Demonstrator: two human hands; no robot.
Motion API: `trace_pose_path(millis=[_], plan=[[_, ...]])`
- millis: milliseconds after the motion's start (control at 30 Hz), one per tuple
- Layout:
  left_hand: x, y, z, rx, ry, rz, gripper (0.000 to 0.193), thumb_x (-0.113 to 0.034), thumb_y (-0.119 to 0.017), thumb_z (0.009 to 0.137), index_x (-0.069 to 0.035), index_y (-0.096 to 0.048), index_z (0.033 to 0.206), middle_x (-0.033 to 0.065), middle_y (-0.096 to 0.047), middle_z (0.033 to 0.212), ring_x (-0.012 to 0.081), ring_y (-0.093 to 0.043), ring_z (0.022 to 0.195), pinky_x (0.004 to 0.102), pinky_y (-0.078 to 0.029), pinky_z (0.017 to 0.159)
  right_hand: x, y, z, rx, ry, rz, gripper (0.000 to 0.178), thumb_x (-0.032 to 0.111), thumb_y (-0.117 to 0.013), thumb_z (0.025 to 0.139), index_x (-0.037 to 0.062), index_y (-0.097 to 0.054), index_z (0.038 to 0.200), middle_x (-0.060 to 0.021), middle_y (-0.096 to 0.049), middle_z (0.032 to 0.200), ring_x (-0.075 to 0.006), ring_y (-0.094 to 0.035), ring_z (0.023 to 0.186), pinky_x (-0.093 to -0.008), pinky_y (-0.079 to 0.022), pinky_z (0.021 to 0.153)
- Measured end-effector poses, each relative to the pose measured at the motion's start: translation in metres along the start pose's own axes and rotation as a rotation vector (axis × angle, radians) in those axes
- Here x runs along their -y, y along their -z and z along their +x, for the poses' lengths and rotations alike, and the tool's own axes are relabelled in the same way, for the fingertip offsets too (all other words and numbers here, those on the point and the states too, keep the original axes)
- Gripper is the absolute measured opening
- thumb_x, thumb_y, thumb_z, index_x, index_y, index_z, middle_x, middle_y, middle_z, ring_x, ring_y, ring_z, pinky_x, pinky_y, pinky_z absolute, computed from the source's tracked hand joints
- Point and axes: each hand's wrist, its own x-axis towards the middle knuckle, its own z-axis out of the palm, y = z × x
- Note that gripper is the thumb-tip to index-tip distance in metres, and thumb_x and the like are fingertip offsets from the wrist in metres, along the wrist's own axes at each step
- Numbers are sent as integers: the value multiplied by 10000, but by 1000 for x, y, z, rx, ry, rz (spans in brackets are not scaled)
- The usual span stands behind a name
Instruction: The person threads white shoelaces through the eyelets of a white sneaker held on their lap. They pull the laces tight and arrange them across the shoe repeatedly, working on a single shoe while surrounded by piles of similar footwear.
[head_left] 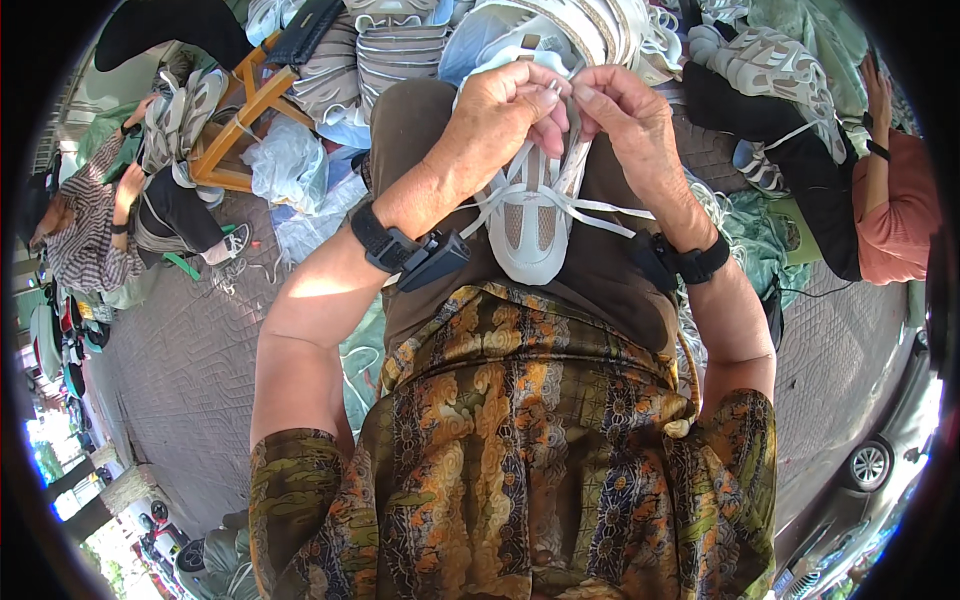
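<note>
A white and beige sneaker (528, 238) rests between my thighs, its toe toward me. White shoelaces (606, 207) cross near its toe and trail out to both sides. Over the upper part of the shoe, my left hand (510, 100) pinches a thin white bit of lace between thumb and finger. Right beside it, my right hand (630, 115) is closed in a pinch at the same spot, fingertips nearly touching the left ones. My fingers cover the shoe's tongue and upper eyelets. Each wrist wears a black strapped device.
Stacked sneakers (400, 60) fill the area ahead. A wooden stool (240, 125) and plastic bags (285, 165) lie ahead to the left. One person (95, 225) sits at left, another (895, 210) at right, both near shoes. A parked car (880, 460) stands at the lower right on brick paving.
</note>
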Motion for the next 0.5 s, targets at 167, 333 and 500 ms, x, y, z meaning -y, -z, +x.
trace_pose_path(millis=[167, 333, 500], plan=[[-28, -18, -2, 41, -16, -13, 162, -116, -524, 956, 32, -591, 962, 78, -630, 758, 121, -597, 567, 251, -491, 508, -16, -6, -10, 95, 135, -293, 179, 92, -527, 959, -17, -592, 1084, -24, -609, 842, -99, -579, 768, -259, -492, 718], [-71, -50, 6, 300, -134, 181, 183, -185, -557, 951, -8, -593, 977, 62, -630, 808, 109, -573, 606, 244, -472, 554, -20, -7, -7, 220, 121, -208, 203, 49, -505, 961, 17, -612, 1130, -55, -602, 1021, -107, -559, 948, -286, -480, 801], [-127, -35, 18, 380, -248, 371, 178, -166, -549, 950, 4, -583, 993, 80, -627, 832, 125, -582, 635, 254, -482, 598, -9, 9, -8, 304, -125, 90, 230, 143, -478, 997, 22, -629, 1120, -24, -600, 976, -103, -541, 854, -266, -456, 796]])
